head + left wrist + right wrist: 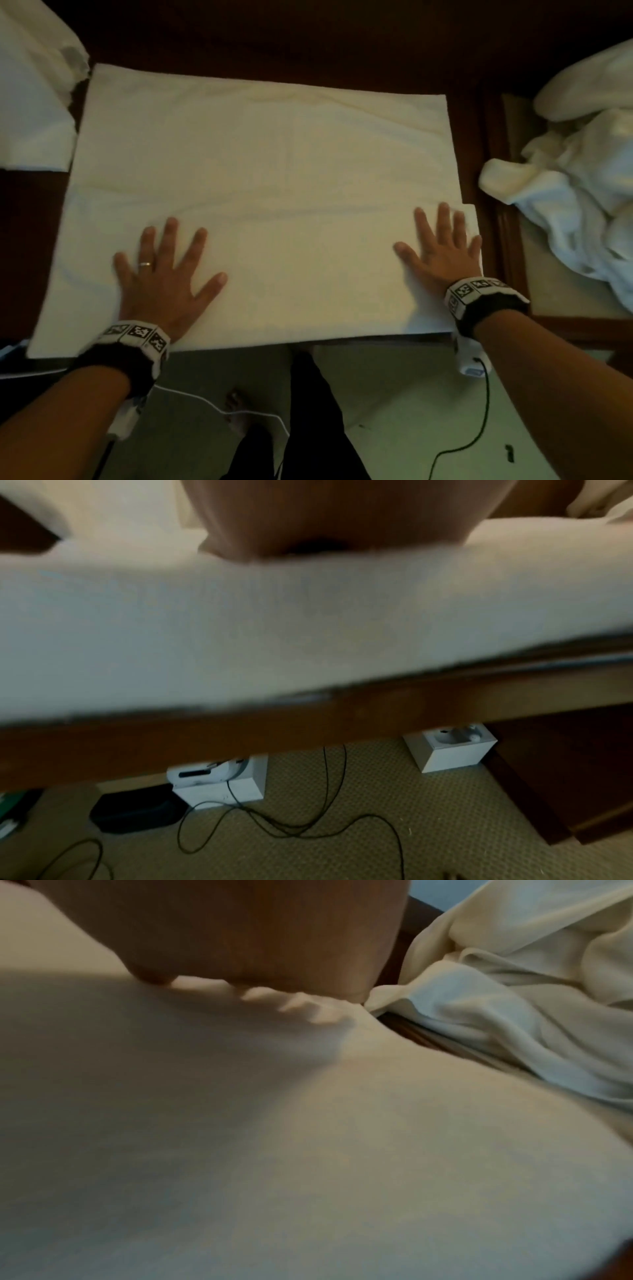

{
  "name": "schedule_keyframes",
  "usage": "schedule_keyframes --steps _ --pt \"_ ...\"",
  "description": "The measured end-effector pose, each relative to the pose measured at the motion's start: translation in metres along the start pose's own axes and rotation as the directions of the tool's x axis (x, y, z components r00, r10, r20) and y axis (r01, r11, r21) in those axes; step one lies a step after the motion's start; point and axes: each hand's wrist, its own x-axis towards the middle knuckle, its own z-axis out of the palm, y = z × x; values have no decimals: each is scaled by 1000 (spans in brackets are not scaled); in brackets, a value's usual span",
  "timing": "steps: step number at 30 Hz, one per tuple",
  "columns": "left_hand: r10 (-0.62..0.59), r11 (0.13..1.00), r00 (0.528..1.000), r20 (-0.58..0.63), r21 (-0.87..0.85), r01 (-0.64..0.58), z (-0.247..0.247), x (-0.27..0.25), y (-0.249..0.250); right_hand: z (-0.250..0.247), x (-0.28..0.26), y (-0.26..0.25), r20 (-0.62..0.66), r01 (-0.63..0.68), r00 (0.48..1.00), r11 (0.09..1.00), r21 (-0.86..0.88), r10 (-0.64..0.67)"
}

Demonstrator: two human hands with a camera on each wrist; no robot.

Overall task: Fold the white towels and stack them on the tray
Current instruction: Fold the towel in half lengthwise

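The white towel (pixel 260 178) lies spread on the dark wooden surface (pixel 308 41). The left hand (pixel 161 284) and right hand (pixel 442 253) press flat on its near part, grip released, probably to smooth it for folding. The unfolded towels (pixel 575 192) wait at right.

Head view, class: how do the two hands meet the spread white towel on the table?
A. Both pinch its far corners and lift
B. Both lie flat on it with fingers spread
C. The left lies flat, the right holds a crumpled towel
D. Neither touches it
B: the left hand and the right hand both rest palm down, fingers spread, on the near part of the white towel.
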Motion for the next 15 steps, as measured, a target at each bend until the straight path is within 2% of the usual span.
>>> schedule_keyframes --steps 2,4,7,12,15 --pt "-7 1000 1000 14 2 7 -5 0 1 -2 -4 -5 0 -4 1000 1000 -28 4" --pt "-1 1000 1000 29 10 0 -10 -1 3 2 -17 -27 -28 74 997 996 -54 -76" --pt "-13 1000 997 72 26 11 -16 -8 0 20 -42 -50 40 180 983 981 -67 -178" --pt "-4 999 988 151 48 -3 -18 -39 -5 31 -73 -48 93 155 985 985 -77 -148" --pt "1 999 981 193 45 -10 -20 -60 -2 28 -91 -48 84 146 987 982 -121 -136"
